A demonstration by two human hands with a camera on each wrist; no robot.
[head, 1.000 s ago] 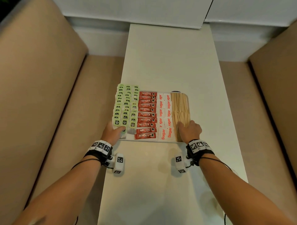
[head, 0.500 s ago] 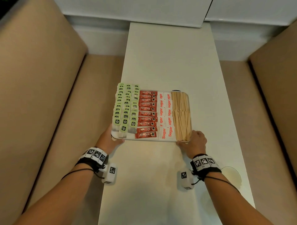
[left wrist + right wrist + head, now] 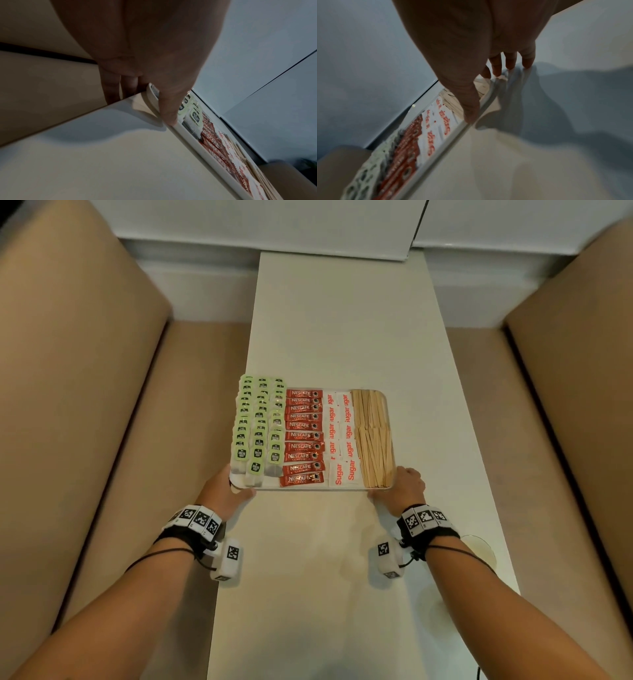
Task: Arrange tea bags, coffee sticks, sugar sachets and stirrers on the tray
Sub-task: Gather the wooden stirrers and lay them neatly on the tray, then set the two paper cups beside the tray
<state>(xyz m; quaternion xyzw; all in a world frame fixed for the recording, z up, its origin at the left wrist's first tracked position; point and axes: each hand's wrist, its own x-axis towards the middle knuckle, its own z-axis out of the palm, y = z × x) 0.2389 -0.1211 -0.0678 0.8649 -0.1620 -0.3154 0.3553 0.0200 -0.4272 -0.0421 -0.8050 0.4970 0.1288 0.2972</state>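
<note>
A white tray (image 3: 308, 488) lies on the narrow white table (image 3: 342, 320). Four columns fill it: green tea bags (image 3: 258, 426) at the left, then red coffee sticks (image 3: 303, 436), white sugar sachets (image 3: 342, 440) and wooden stirrers (image 3: 373, 440) at the right. My left hand (image 3: 224, 491) holds the near left corner. In the left wrist view its thumb (image 3: 168, 111) lies on the rim (image 3: 197, 146) and its fingers reach down past the corner. My right hand (image 3: 400, 486) holds the near right corner, thumb (image 3: 467, 102) on the rim (image 3: 447, 146), fingers round the right side.
Beige padded benches (image 3: 85, 371) (image 3: 565, 405) flank the table on both sides. The tray's left side sits at the table's left edge. A pale round disc (image 3: 479, 549) lies by the table's right edge under my right forearm. A white wall closes the far end.
Both hands have drawn back off the rows of tea bags and stirrers to the tray's near corners and now hold its rim. The rows look unchanged.
</note>
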